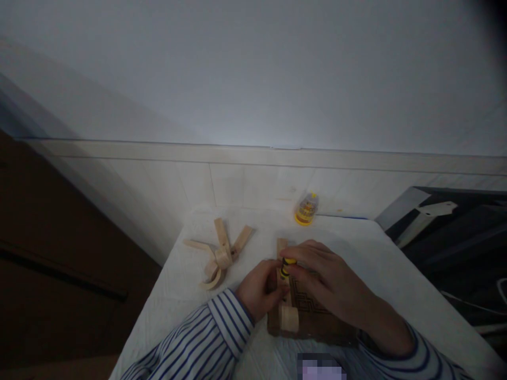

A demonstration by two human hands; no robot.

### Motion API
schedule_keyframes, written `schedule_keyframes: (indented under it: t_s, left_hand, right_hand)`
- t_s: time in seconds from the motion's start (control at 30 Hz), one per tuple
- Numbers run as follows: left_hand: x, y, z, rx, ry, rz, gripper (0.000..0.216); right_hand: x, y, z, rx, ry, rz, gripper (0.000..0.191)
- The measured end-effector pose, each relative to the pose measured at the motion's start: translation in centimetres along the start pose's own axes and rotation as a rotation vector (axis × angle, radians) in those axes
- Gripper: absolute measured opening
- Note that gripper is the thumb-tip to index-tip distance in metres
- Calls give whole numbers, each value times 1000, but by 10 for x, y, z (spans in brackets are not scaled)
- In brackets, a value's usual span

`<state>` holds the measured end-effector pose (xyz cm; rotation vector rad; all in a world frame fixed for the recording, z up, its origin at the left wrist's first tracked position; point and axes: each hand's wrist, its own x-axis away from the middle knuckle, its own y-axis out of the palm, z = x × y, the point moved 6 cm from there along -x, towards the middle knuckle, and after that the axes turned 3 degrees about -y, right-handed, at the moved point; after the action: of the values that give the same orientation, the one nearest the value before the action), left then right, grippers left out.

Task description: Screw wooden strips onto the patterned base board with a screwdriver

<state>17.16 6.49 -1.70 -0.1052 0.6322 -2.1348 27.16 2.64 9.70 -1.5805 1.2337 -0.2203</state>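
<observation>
My right hand (325, 279) pinches a small yellow and black tube (287, 266) at its fingertips, over a wooden board (317, 316) with a dark line pattern. My left hand (259, 293) is curled against the board's left side, beside an upright wooden piece (282, 248). What its fingers grip is hidden. A short wooden cylinder (289, 318) sits at the board's near left corner. Both sleeves are striped blue and white.
The white table (178, 285) holds a cluster of wooden slats and curved pieces (219, 253) to the left. A small bottle with a yellow base (306, 209) stands at the far edge by the wall. A dark object (455, 232) lies to the right.
</observation>
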Motion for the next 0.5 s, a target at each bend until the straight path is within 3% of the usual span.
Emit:
schedule_keyframes:
  t_s: [0.23,0.5]
  left_hand:
    - [0,-1,1,-30,-34,-4,42]
    - [1,-1,0,-23,-69,-5,41]
  right_hand:
    - [3,-1,1,22,7,-68,37]
    - [2,-1,0,119,-30,15,32]
